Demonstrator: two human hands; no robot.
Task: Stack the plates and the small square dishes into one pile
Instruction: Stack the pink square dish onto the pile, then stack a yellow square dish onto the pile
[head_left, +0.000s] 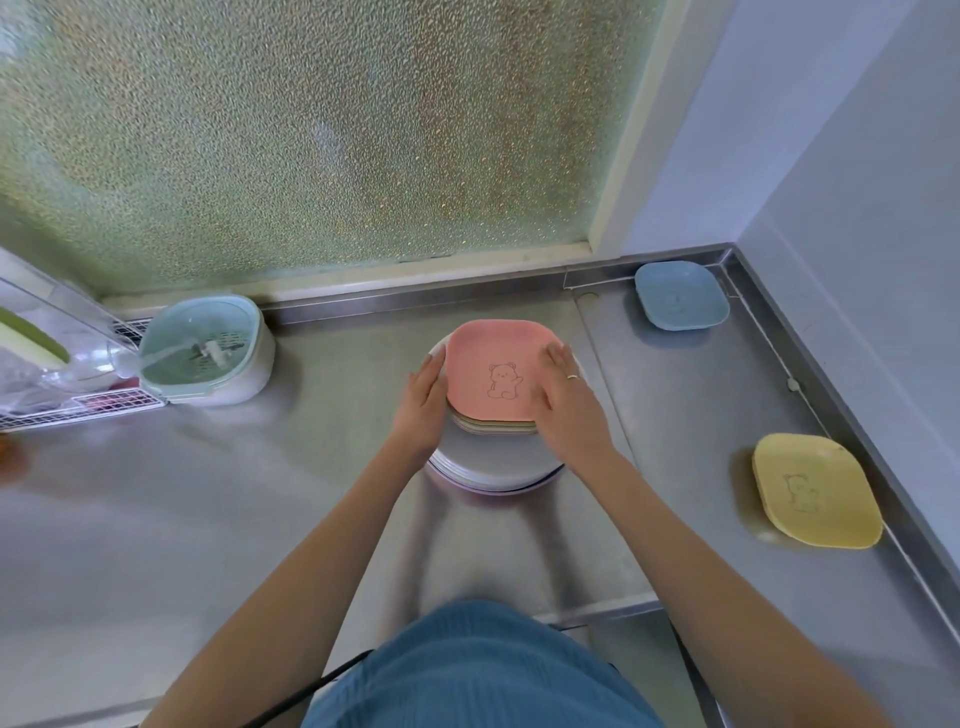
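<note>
A pile stands mid-counter: round white plates (493, 470) at the bottom, several small square dishes on them, with a pink bear-print dish (496, 371) on top. My left hand (423, 405) lies with straight fingers against the pile's left side. My right hand (566, 397) rests with straight fingers on the pink dish's right edge. A blue square dish (680, 295) sits alone in the far right corner. A yellow square dish (815, 491) lies by itself near the right edge.
The steel counter (208, 519) has a raised rim at the back and right. A pale green lidded container (205, 351) stands at the left beside a wire dish rack (62, 374). Frosted glass rises behind the counter.
</note>
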